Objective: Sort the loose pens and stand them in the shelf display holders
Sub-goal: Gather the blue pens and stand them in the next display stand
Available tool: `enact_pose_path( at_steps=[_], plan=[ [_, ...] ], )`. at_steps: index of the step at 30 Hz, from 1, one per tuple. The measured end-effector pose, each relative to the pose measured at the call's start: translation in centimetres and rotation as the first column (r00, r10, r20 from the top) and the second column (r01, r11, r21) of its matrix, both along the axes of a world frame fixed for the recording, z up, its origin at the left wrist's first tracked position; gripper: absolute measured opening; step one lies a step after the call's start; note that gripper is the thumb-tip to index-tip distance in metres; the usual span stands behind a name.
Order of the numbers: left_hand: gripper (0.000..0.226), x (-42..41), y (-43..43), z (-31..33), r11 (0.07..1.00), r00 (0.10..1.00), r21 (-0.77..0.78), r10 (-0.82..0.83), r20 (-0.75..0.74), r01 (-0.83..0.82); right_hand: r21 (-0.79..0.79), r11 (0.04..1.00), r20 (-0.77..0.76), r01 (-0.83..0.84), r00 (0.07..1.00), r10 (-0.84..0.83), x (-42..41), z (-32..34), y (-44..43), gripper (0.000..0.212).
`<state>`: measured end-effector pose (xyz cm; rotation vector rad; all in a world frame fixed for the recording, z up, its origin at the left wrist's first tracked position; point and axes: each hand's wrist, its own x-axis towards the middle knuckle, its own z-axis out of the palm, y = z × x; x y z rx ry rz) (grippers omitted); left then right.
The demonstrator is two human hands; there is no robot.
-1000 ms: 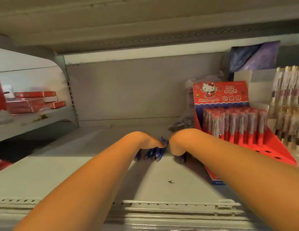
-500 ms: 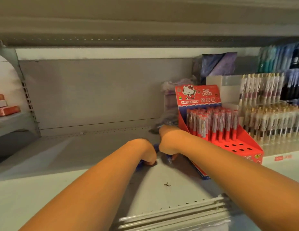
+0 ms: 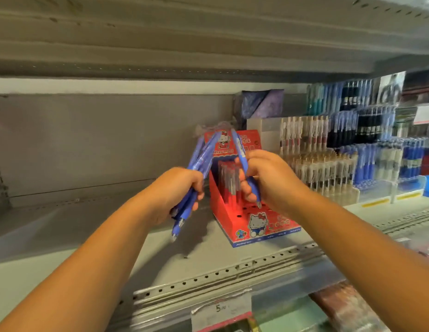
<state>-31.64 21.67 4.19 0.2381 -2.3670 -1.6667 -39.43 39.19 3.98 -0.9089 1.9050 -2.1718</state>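
Our left hand [image 3: 182,188] is closed tight around a bundle [image 3: 203,159] of blue pens, held up above the shelf [image 3: 65,236]. The tips poke down and toward us below the palm. The upper ends fan up and away, crossing in front of the back card of the red box [image 3: 256,221]. How many pens are in the bundle we cannot tell, as motion blurs them.

Our right hand [image 3: 268,178] has its fingers curled round a single blue pen [image 3: 241,152]. This pen is tilted, with its tip down beside our fingers and its top leaning left. The two hands are near each other but apart, with the box showing in the gap between them.

The box stands on the shelf behind our hands, with a cartoon cat printed on its front. Red-ended pens [image 3: 229,180] stand upright in its back rows, and round holes show on the step in front of them.

To the right of the box, clear holders [image 3: 316,164] carry upright rows of pale, dark and blue pens. A purple packet [image 3: 261,104] sits behind the box against the back wall. A price tag [image 3: 220,307] reading 5 hangs on the shelf's front edge.
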Motion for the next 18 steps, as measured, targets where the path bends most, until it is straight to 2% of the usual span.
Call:
enact_pose_path(
  at_steps=[3,6,11,13,16,18],
  plan=[
    [0.005,-1.3,6.4,0.3,0.994,0.984,0.082,-0.054,-0.169,0.069,-0.137,0.99,0.092,-0.035,0.995,0.048,-1.3,-0.6,4.6,0.014],
    [0.006,-3.5,12.6,0.1,0.988,0.96,0.118,-0.061,-0.272,0.096,-0.232,0.971,0.108,-0.064,0.99,0.091,-3.1,-1.5,9.9,0.01],
    [0.02,-8.3,22.3,-1.1,0.991,0.932,0.117,-0.017,-0.362,0.064,-0.248,0.969,0.061,-0.01,0.998,0.026,-6.8,-2.6,18.7,0.017],
    [0.019,-10.2,25.5,-1.7,0.989,0.925,0.136,0.001,-0.379,0.055,-0.201,0.979,0.007,0.034,0.999,-0.033,-8.9,-2.9,21.6,0.016],
    [0.017,-12.9,28.8,-2.7,0.99,0.919,0.126,-0.001,-0.394,0.055,-0.004,0.986,-0.126,0.165,0.978,-0.164,-12.3,-3.1,25.4,0.014],
    [0.016,-14.6,30.3,-3.0,0.992,0.914,0.118,0.0,-0.405,0.052,0.026,0.98,-0.145,0.197,0.971,-0.192,-14.5,-3.0,27.2,0.011]
  ],
)
